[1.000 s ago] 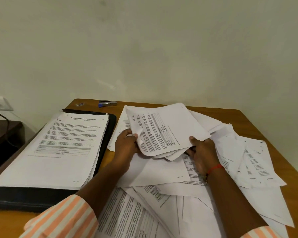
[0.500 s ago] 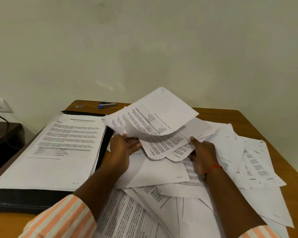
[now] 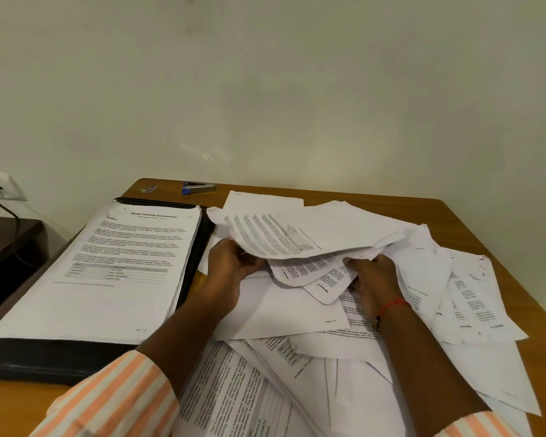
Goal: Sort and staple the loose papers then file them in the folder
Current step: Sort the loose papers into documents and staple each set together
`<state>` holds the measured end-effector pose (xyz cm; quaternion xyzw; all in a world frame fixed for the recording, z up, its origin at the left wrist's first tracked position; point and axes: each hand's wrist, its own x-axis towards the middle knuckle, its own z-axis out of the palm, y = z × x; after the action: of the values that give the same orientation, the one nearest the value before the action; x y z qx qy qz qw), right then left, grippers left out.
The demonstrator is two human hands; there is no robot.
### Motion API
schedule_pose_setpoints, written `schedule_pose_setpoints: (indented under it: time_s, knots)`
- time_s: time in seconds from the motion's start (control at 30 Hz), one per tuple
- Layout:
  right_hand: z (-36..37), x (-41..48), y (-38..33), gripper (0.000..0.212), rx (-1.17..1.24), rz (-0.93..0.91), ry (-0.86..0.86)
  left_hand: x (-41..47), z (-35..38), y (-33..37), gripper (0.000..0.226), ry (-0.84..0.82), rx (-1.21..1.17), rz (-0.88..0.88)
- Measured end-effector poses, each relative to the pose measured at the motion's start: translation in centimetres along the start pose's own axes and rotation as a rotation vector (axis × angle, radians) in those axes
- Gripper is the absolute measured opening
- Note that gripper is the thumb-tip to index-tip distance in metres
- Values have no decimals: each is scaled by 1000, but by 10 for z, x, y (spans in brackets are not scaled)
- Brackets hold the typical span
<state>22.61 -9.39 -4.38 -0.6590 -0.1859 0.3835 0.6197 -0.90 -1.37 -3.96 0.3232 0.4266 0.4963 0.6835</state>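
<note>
Nearest, right of the folder (image 3: 44, 357), the loose papers (image 3: 297, 389) lie in a messy overlapping heap, some face up with print, some blank side up, corners at all angles; clearly unsorted, so likely most of the task is left. Striped sleeve (image 3: 108, 402) low in view. Just beyond, also right of the folder, both hands work a bunch of lifted sheets (image 3: 297, 234). Left hand (image 3: 230, 266) has its fingers curled under the bunch's left edge, thumb on top, gripping it. Right hand (image 3: 372, 275) pinches the lower right edges, fingers bent round the paper. The sheets are probably held up and fanned so that headings and page marks can be read and matched; they sag and bend in the middle, floppy, edges not squared, a couple of rounded corners drooping out below. On the open folder sits the sorted stack (image 3: 108, 272), thick, edges fairly even, title page on top, parked there presumably to keep done pages apart from the heap. Beyond the folder's far right corner the stapler (image 3: 199, 187) lies on the tabletop (image 3: 486, 234), well apart from both hands, untouched; stapling looks not yet due.
</note>
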Motion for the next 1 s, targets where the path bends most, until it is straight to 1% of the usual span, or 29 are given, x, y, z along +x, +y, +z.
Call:
schedule_pose_setpoints:
  time_s: [0.07, 0.13, 0.23, 0.3, 0.4, 0.47, 0.5, 0.57, 0.63, 0.7, 0.73, 0.8, 0.87, 0.9, 0.93, 1.0]
  knots:
    - [-1, -1, 0, 17, 53, 0, -21, 0, 1, -1, 30, -28, 112, 41]
    - [-1, -3, -1, 18, 111, -5, -47, 1, 2, -6, 24, -26, 293, 130]
    - [0, -7, -3, 20, 160, -6, -67, -3, 2, -12, 29, -74, 571, 266]
    - [1, -7, -4, 21, 172, -5, -66, -4, 1, -14, 30, -110, 686, 329]
    - [1, -6, -4, 23, 175, -6, -58, -7, 3, -13, 19, -145, 859, 411]
    - [2, -6, -5, 25, 177, -4, -56, -8, 5, -12, 15, -158, 949, 469]
    - [2, -6, -5, 25, 180, -3, -54, -8, 5, -12, 17, -161, 983, 491]
    - [3, -5, -5, 25, 179, -5, -47, -7, 5, -13, 20, -151, 1032, 495]
    - [2, -3, -4, 24, 164, -3, -38, -6, 3, -14, 19, -121, 1054, 490]
    - [2, -2, -4, 22, 164, 0, -33, -4, 1, -16, 15, -115, 1111, 544]
    - [2, -3, -5, 22, 170, -1, -32, -4, 0, -16, 16, -115, 1115, 562]
    - [2, -5, -7, 23, 187, 3, -28, -4, 1, -15, 20, -112, 1017, 541]
    - [3, -5, -7, 26, 196, 3, -27, -3, 3, -13, 24, -152, 764, 406]
    - [2, -5, -8, 25, 179, -2, -22, -3, 3, -12, 31, -166, 623, 339]
    - [2, -5, -9, 22, 136, -14, -10, -2, 4, -11, 40, -166, 509, 292]
    - [2, -7, -12, 18, -47, -84, 31, -4, 7, -8, 44, -135, 374, 251]
